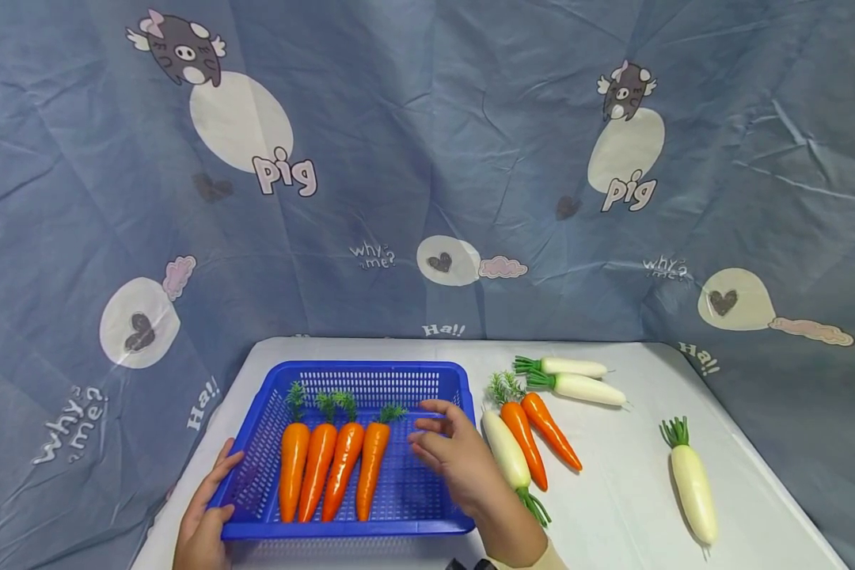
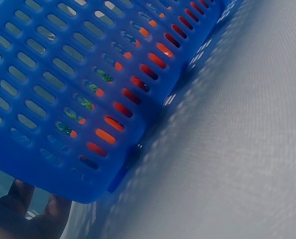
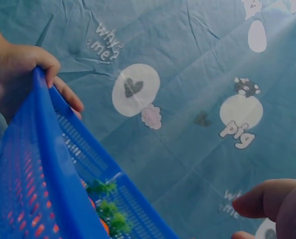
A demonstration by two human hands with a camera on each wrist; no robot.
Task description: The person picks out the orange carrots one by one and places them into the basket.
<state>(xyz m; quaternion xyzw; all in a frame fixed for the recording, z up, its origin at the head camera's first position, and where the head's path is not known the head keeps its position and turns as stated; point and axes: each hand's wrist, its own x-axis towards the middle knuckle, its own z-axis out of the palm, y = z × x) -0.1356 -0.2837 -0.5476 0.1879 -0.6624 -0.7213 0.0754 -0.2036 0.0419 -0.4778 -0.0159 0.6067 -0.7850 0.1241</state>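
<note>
A blue plastic basket [image 1: 342,529] holds several orange carrots [image 1: 340,473] with green tops, lying side by side in its left and middle part. My left hand [image 1: 203,514] grips the basket's front left corner, thumb and fingers at the rim; the right wrist view also shows this left hand [image 3: 26,69] on the rim. In the left wrist view the basket's slotted wall [image 2: 68,99] hides most of the carrots. My right hand [image 1: 463,459] hovers over the basket's right part, fingers loosely bent and apart, holding nothing.
Right of the basket lie a white radish [image 1: 504,447] and two carrots [image 1: 552,431]. Two more radishes [image 1: 587,389] lie behind them, and another radish [image 1: 694,492] is far right. A blue printed cloth [image 1: 370,198] hangs behind the white table [image 1: 613,507].
</note>
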